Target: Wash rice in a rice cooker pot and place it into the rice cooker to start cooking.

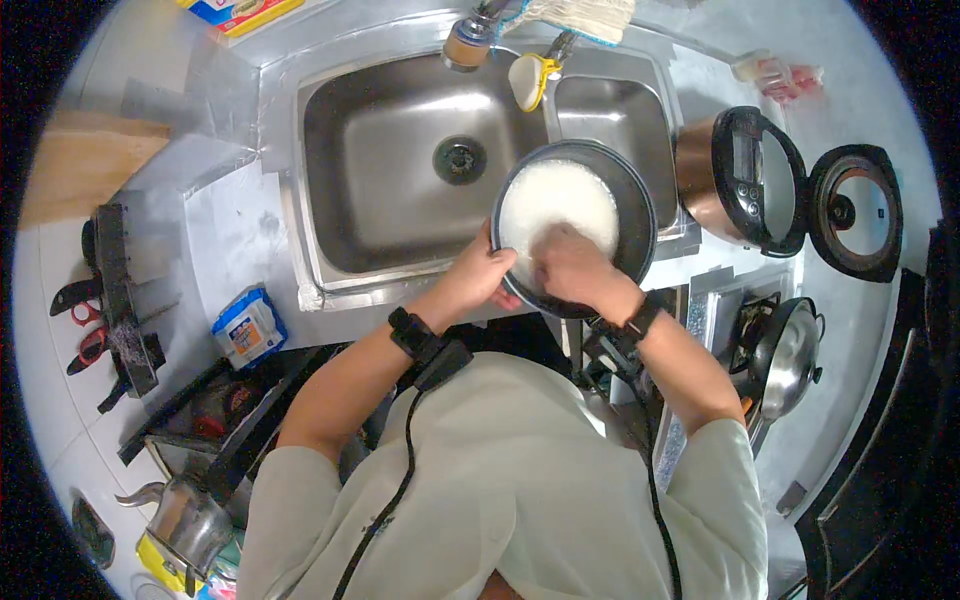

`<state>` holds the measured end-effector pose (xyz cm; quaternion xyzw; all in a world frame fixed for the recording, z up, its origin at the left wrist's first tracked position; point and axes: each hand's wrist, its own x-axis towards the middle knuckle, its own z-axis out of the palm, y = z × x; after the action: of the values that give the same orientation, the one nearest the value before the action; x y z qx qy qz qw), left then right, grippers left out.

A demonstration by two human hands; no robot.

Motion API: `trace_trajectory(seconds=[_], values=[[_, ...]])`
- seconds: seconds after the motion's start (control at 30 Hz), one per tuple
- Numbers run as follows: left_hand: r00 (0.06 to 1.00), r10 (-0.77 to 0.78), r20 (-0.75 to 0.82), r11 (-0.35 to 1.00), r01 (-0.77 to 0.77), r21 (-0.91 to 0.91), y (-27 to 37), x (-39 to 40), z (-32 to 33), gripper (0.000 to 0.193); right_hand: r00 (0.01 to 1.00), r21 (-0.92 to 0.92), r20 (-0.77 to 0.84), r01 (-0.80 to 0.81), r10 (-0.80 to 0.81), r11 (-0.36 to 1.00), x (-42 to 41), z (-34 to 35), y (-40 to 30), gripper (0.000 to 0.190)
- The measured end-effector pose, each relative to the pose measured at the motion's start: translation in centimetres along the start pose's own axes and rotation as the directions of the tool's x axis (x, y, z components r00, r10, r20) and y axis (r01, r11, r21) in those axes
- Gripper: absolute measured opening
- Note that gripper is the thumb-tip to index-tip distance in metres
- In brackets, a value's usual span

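A dark round cooking pot, like a rice cooker's inner pot, is tilted above the front right of the sink. Cloudy white liquid fills much of it; any grains under the surface cannot be made out. My left hand grips the pot's rim on the left side, thumb over the edge. Inside, my right hand dips into the liquid with its fingers curled. Motion blurs those fingertips, and the liquid partly hides them, so whether they hold anything is unclear.
The steel sink has a large basin and a small one, with a faucet behind. To the right stand a rice cooker, lid raised, and a lidded pan. A knife rack and a blue-white packet are left.
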<state>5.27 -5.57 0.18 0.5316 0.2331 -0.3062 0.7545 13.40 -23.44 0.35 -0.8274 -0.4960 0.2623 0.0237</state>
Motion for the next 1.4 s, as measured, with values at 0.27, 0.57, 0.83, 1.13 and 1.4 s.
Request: trace_trajectory(seconds=[0.27, 0.57, 0.83, 1.13, 1.4], values=[[1.000, 0.023, -0.013, 1.000, -0.023, 0.009, 0.1, -0.4, -0.2, 0.064, 0.935, -0.090, -0.242, -0.286, 0.258, 0.954, 1.3, -0.4, 3.1, 0.028], [0.999, 0.039, -0.028, 0.999, -0.037, 0.039, -0.2, -0.3, -0.1, 0.041, 0.995, -0.003, -0.014, 0.098, -0.098, 0.995, 0.9, -0.1, -0.7, 0.019], [0.998, 0.002, -0.058, 1.000, -0.001, 0.019, 0.1, -0.6, 0.2, 0.040, 0.962, -0.103, -0.274, -0.023, -0.006, 0.994, 3.4, -1.4, 4.9, 0.035], [1.000, 0.023, 0.014, 0.998, -0.022, -0.057, -0.8, 0.1, -0.3, 0.062, 0.973, 0.310, -0.066, -0.189, 0.219, 0.932, 0.7, 1.1, 1.9, 0.043], [0.999, 0.040, -0.019, 0.999, -0.040, -0.008, 0.1, -0.7, -0.1, 0.053, 0.916, 0.099, -0.361, -0.148, 0.174, 0.984, 0.3, -2.8, 3.5, 0.037]])
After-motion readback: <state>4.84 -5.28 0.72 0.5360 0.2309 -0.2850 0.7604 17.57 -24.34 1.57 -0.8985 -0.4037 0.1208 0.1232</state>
